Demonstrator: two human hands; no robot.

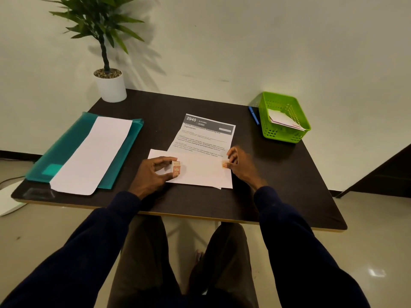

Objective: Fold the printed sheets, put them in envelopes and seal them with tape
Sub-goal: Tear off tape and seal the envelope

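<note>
A white envelope (200,176) lies flat near the table's front edge, covering the lower part of a printed sheet (206,134) headed "2940 KITCHEN". My left hand (151,174) grips a small tape roll (176,168), which rests on the left part of the envelope. At the envelope's right end my right hand (242,166) pinches an orange-tinted tape end (225,164) against the paper. Whether a strip runs between roll and tape end is too faint to tell.
To the left a teal folder (55,156) has a long white envelope (93,152) on it. At the back right stand a green basket (287,100) holding envelopes and, beside it, a blue pen (254,115). A potted plant (111,87) stands back left.
</note>
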